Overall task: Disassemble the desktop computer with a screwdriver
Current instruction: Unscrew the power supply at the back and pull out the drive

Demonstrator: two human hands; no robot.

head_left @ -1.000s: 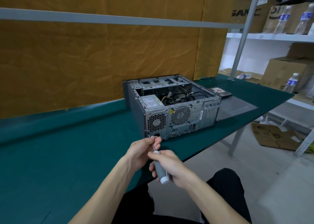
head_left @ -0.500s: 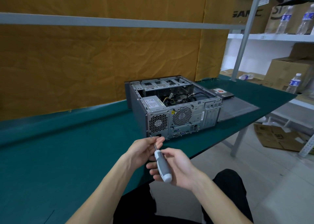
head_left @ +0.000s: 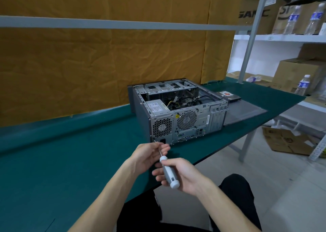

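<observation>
Both grips are working the screwdriver (head_left: 169,171) just in front of the seated person: the right hand (head_left: 183,175) is curling loosely round the grey-and-white handle, thumb lying over it, while the left hand (head_left: 150,154) is pinching the thin shaft between its fingertips, probably to steady and aim the tip. That tip is pointing up at the lower left corner of the desktop computer (head_left: 178,115), near the power socket, where a case screw is likely sitting, though I cannot make one out. Beyond the hands, the computer is lying on its side on the green worktop (head_left: 70,157), open side up with cables showing and rear panel facing the person. Its removed side panel (head_left: 245,111) is lying flat just beside it, with a drive (head_left: 227,95) parked behind.
</observation>
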